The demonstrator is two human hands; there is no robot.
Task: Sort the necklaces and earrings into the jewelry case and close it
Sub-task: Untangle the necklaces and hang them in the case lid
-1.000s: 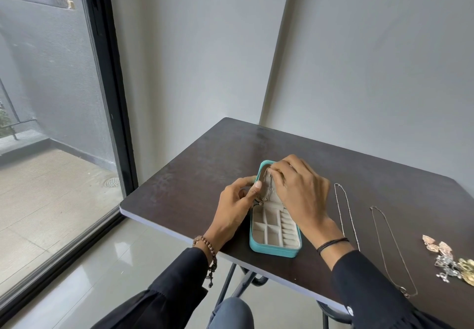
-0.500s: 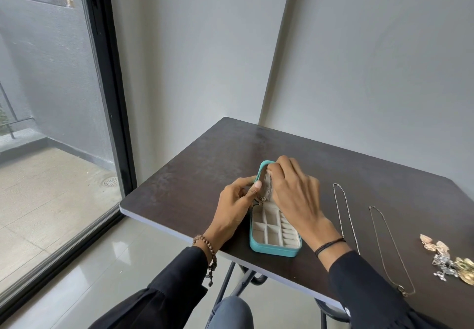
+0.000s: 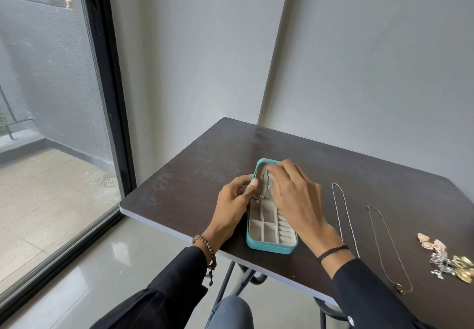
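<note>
On the dark brown table point(image 3: 195, 180), my left hand point(image 3: 232, 208) grips the open teal jewelry case point(image 3: 269, 248) by its rim. My right hand point(image 3: 295, 195) curls over the thin silver necklace point(image 3: 262, 196) inside; I cannot tell whether it pinches. If the chain snags on a finger, it could drag out.

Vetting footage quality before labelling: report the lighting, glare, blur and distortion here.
Head view: soft daylight from the window at left; pale sheen on the table and floor tiles; wide-angle lens bows the window frame; right hand over the jewelry case slightly smeared; earrings soft at the right edge.
</note>
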